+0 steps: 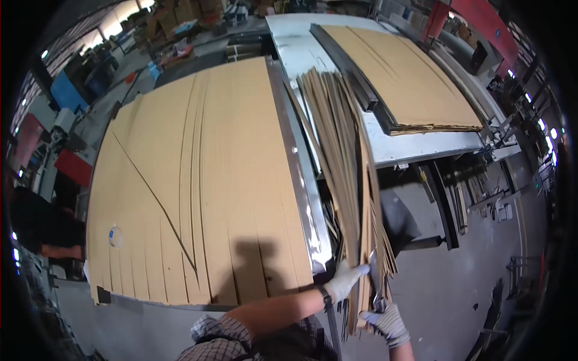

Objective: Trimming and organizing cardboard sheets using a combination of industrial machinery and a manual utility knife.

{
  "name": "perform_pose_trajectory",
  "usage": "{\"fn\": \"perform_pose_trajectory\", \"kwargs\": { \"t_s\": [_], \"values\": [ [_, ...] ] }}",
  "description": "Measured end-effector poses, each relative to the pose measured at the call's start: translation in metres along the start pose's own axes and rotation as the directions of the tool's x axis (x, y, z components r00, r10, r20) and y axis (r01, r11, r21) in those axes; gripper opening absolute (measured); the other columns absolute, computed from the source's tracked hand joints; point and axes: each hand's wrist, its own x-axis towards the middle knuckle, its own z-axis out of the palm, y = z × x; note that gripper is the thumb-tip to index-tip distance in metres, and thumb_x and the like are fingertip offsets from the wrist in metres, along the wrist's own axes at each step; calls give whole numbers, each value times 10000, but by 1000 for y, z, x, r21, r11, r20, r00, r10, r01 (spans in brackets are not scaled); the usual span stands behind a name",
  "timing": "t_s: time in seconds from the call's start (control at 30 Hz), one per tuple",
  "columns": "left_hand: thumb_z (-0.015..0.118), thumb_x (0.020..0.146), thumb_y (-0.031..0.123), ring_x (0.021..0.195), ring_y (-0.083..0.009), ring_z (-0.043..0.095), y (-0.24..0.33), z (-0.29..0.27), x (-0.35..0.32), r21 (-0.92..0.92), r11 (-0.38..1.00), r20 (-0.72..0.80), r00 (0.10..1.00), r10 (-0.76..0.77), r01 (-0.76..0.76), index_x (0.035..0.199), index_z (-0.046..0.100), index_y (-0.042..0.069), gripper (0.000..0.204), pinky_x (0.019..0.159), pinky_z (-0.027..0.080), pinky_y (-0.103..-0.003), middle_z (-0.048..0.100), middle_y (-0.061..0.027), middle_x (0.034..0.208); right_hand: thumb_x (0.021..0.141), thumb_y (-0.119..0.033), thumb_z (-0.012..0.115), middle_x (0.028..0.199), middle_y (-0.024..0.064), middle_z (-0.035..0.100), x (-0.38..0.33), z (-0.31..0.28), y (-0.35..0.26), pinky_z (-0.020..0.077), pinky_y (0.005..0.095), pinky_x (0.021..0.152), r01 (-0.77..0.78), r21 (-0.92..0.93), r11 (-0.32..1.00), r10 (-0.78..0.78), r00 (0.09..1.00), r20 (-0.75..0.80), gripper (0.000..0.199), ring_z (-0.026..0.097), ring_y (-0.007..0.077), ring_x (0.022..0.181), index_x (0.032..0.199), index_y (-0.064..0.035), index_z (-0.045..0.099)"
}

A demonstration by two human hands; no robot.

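Note:
A long bundle of narrow brown cardboard strips (337,156) leans over the table edge in front of me, its lower ends fanned out between my hands. My left hand (346,283), in a white glove, is closed on the left side of the bundle, fingers reaching across it. Lower down on the right, my right hand (388,325), in a striped glove, is closed at the strips' lower ends. A shiny dark piece (379,302) sticks up from its fingers; its kind is too blurred to tell.
To the left, a wide table carries slit cardboard sheets (241,156) with a tape roll (115,236) on them. A white table (409,147) at the far right holds a cardboard stack (409,78) beside a dark metal bar (361,87). Another person's arm (60,251) shows at the left.

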Motion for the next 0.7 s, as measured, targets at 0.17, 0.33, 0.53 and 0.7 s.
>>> {"fn": "perform_pose_trajectory", "kwargs": {
  "t_s": [0.17,0.33,0.53,0.7],
  "values": [
    [749,727,606,1425,-336,240,83,49,70,225,974,-31,1000,-5,12,1512,99,-19,1196,1140,248,-520,351,-258,1475,891,-110,626,724,-17,504,38,-34,-57,329,228,368,313,28,949,-257,826,-502,244,399,51,462,1109,-46,537],
    [696,837,397,1332,-374,416,186,13,42,856,330,283,895,344,-398,1445,315,-19,829,1122,328,-376,434,-276,1413,968,-79,508,743,-12,505,1,-22,-108,362,218,434,416,-85,905,-393,745,-538,181,409,31,518,1146,-54,526],
    [644,857,220,1190,-342,512,219,-94,-5,822,-314,564,756,333,-475,1207,595,38,397,1060,385,-444,539,-180,1293,956,-203,596,838,181,685,-22,72,-91,534,363,632,383,-373,845,-444,891,-91,354,695,275,703,1244,-1,555],
    [602,849,204,1292,-328,446,227,-149,-7,614,-619,713,681,167,-491,1200,622,66,378,1111,321,-457,524,-149,1351,891,-27,552,943,227,670,-14,121,-117,538,388,669,434,-687,582,-528,845,86,526,663,341,723,1405,-99,466]
  ]
}}
